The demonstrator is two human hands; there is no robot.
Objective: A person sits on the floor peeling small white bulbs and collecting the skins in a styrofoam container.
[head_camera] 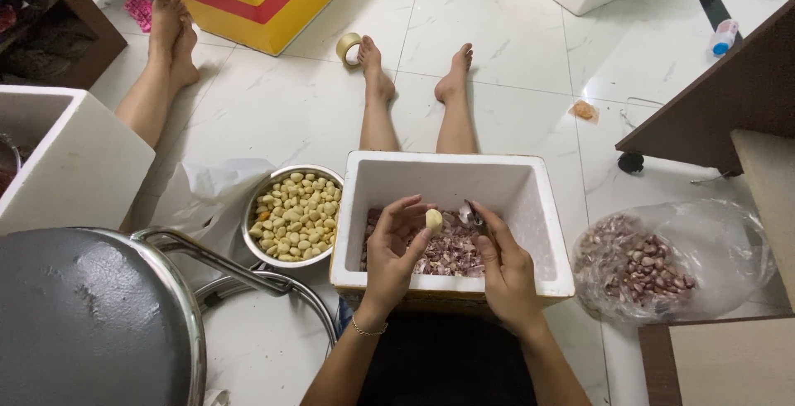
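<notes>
The left hand [396, 245] pinches a peeled garlic clove [434, 221] between thumb and fingertips, fingers closed on it, above the open white foam box [546, 207]. The clove is pale yellow, smooth and rounded; its long axis stands roughly upright, and it sits at the right side of the left hand, between both hands. The right hand [505, 269] is curled shut around a small dark tool [479, 222], probably a knife, whose tip points up and left toward the clove, just beside it. Purple-white papery garlic skins [451, 253] cover the box bottom below both hands. On the floor, touching the box's left wall, a round metal bowl [273, 181] holds many peeled cloves. Near the box's right wall, a clear plastic bag [712, 240] holds unpeeled, reddish-skinned cloves. Another person's bare leg lies at the far left.
</notes>
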